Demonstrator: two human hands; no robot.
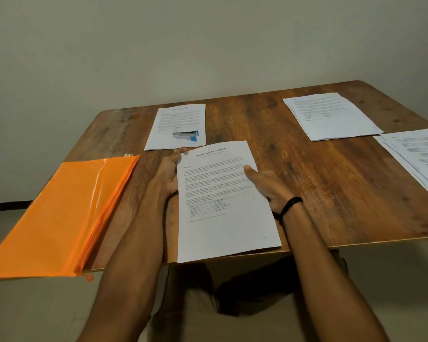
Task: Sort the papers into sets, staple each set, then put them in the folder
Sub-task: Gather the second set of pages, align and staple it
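Observation:
A printed paper set (225, 225) headed "Sample Education Transcript" lies near the table's front edge, overhanging it slightly. My left hand (169, 174) holds its left edge, with fingertips curled over the top left corner. My right hand (265, 183) holds its right edge, thumb on top of the sheet. A small silver and blue stapler (185, 135) rests on another paper set (176, 119) just beyond. An orange zip folder (59, 213) lies at the left, hanging over the table edge.
Two more paper stacks lie on the wooden table (331, 183): one at the back right (331, 117), one fanned at the far right edge (420, 154). A plain wall stands behind the table. My legs show below the front edge.

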